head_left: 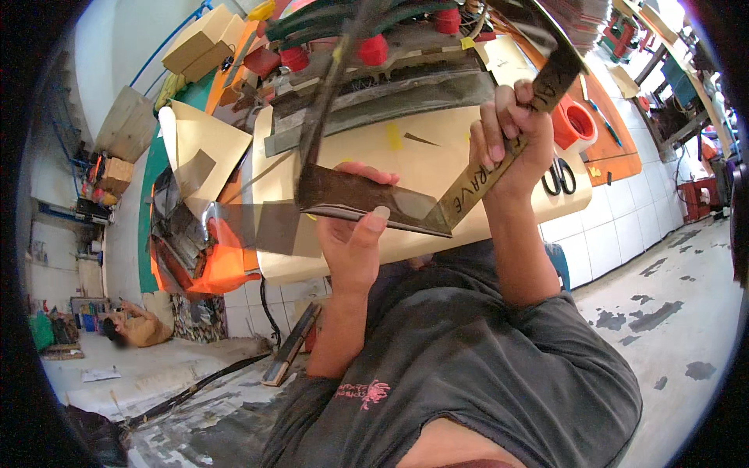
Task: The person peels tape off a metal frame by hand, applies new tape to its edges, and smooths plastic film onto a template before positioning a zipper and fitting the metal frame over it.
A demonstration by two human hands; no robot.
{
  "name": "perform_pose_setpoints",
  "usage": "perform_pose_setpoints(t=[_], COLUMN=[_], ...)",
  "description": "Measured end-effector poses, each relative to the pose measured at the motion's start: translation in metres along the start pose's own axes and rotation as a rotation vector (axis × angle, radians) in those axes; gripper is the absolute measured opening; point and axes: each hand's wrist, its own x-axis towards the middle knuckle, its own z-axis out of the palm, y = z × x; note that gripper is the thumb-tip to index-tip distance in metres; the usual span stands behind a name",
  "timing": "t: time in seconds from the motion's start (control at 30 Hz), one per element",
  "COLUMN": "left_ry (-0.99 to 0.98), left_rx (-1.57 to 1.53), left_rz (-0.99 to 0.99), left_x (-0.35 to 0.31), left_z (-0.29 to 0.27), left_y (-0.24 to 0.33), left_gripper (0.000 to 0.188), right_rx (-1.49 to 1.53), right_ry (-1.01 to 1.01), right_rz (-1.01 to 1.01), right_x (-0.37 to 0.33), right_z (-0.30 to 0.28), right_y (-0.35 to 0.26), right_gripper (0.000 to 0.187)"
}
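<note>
Both hands hold up a dark, see-through strip (370, 195) bent at sharp corners into an angular frame, with handwriting on some faces. My left hand (349, 249) grips its lower side, thumb in front and fingers behind. My right hand (511, 144) is closed around its right-hand side, fingers curled over the edge. Below the frame lies tan paper (429, 156) covering the work table. Black-handled scissors (559, 178) lie by my right wrist, near a roll of red tape (573, 123). Dark flat strips (382, 109) rest on the paper beyond my hands.
Red-capped dark green pieces (335, 31) stand at the back. On the left are a loose tan sheet (207, 144) and an orange bag (207, 261) with dark scraps. A blue pen (605, 123) lies far right. Another person (139, 324) sits on the floor at left.
</note>
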Motion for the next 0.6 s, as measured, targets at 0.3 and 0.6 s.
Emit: perform_pose_setpoints(t=[0.3,0.6], left_ry=[-0.076,-0.149], left_rx=[0.304,0.475], left_rz=[0.021,-0.019], left_x=[0.006,0.018], left_z=[-0.030,-0.062], left_y=[0.017,0.044], left_gripper=[0.068,0.081], right_rx=[-0.419,-0.891], right_ry=[0.046,-0.012], right_rz=[0.123,0.814], right_x=[-0.033,-0.045], right_z=[-0.052,-0.059], right_y=[0.014,-0.010], right_gripper=[0.024,0.054])
